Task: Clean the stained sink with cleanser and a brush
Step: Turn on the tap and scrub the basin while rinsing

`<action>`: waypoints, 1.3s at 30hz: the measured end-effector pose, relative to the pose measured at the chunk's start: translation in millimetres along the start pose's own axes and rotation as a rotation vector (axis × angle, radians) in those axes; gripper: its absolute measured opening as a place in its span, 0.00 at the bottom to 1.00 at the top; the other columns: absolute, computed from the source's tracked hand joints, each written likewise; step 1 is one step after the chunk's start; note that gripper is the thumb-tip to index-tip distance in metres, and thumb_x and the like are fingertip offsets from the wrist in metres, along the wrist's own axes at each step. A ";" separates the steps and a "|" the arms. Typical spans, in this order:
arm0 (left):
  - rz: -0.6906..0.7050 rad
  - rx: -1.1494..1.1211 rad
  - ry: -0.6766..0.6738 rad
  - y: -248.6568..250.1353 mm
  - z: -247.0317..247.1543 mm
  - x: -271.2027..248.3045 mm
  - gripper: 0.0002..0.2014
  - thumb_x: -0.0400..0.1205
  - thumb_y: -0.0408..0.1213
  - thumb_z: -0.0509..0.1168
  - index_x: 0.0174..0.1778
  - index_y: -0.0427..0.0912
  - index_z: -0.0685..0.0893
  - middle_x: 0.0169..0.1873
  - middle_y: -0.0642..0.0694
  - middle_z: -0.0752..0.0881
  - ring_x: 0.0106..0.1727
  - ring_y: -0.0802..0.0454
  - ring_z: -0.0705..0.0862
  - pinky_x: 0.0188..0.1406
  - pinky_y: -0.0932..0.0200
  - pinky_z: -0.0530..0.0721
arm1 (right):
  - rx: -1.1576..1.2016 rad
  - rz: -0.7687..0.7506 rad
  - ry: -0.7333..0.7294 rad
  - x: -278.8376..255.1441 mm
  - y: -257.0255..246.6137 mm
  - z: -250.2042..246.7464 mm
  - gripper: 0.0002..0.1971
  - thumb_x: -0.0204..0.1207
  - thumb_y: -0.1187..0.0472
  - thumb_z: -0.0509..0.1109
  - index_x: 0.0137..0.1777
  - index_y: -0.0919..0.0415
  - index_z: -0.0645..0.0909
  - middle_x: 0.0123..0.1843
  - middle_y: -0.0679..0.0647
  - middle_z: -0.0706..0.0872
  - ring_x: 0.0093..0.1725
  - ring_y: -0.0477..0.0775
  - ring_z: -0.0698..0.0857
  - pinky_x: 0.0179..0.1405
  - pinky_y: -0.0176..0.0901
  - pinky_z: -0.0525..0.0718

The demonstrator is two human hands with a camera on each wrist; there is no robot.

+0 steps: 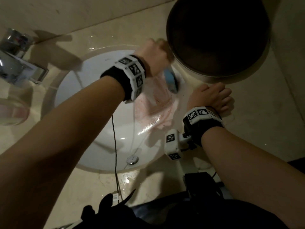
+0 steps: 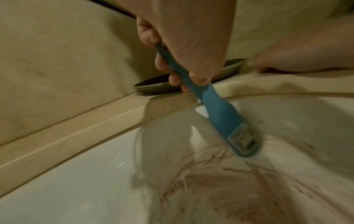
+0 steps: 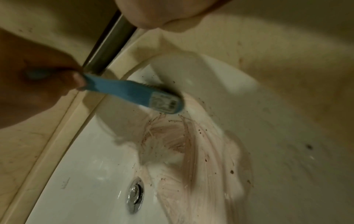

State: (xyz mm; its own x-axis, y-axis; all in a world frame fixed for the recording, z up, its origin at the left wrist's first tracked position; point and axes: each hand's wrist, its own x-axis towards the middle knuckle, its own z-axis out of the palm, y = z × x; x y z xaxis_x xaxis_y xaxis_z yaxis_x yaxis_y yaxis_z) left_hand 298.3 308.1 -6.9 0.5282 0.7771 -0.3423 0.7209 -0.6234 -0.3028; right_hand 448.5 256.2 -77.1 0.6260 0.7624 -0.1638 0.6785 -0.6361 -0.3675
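Note:
The white sink (image 1: pixel 99 113) carries a pinkish-brown smeared stain (image 1: pixel 158 106) with dark specks on its right wall. My left hand (image 1: pixel 155 52) grips the handle of a blue brush (image 1: pixel 170 80), whose head presses on the basin wall just above the smear. In the left wrist view the brush (image 2: pixel 216 112) slants down from my curled fingers (image 2: pixel 162 60) to the streaked stain (image 2: pixel 220 181). The right wrist view shows the brush (image 3: pixel 134 94) above the stain (image 3: pixel 182 141) and whitish foam. My right hand (image 1: pixel 212 96) rests on the counter by the sink's rim, holding nothing.
A dark round bowl (image 1: pixel 217 35) stands on the beige counter close behind the brush. A chrome faucet (image 1: pixel 18 60) is at the far left, with a clear glass (image 1: pixel 13 109) below it. The chrome drain (image 1: pixel 132 159) lies at the basin's bottom. A thin cable (image 1: pixel 114 146) hangs from my left wrist.

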 end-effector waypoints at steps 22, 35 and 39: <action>-0.671 -1.348 -0.703 50.5 117.4 -66.1 0.19 0.86 0.32 0.55 0.27 0.38 0.74 0.23 0.44 0.72 0.09 0.61 0.66 0.06 0.75 0.58 | -0.022 0.002 -0.018 2.2 0.2 2.0 0.16 0.77 0.57 0.55 0.61 0.63 0.72 0.67 0.60 0.73 0.67 0.61 0.71 0.61 0.53 0.64; -0.738 -1.352 -0.645 46.6 113.0 -71.3 0.18 0.86 0.33 0.53 0.28 0.43 0.70 0.25 0.46 0.72 0.19 0.54 0.69 0.10 0.71 0.64 | -0.035 -0.015 -0.008 0.5 -0.1 1.7 0.16 0.76 0.57 0.54 0.60 0.64 0.72 0.66 0.61 0.73 0.66 0.61 0.71 0.61 0.53 0.65; -0.658 -1.240 -0.693 60.7 117.3 -79.6 0.18 0.86 0.35 0.52 0.30 0.41 0.76 0.26 0.43 0.77 0.27 0.45 0.76 0.14 0.72 0.72 | -0.031 -0.015 -0.004 0.4 0.4 1.7 0.17 0.76 0.57 0.54 0.60 0.64 0.73 0.66 0.61 0.73 0.66 0.62 0.71 0.61 0.54 0.65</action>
State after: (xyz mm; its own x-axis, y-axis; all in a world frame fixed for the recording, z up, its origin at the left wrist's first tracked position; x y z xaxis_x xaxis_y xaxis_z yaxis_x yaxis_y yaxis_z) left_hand 247.3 198.2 -102.4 -0.0662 0.4669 -0.8818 0.8230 0.5252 0.2163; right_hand 448.3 256.4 -78.9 0.6141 0.7725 -0.1618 0.6996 -0.6277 -0.3415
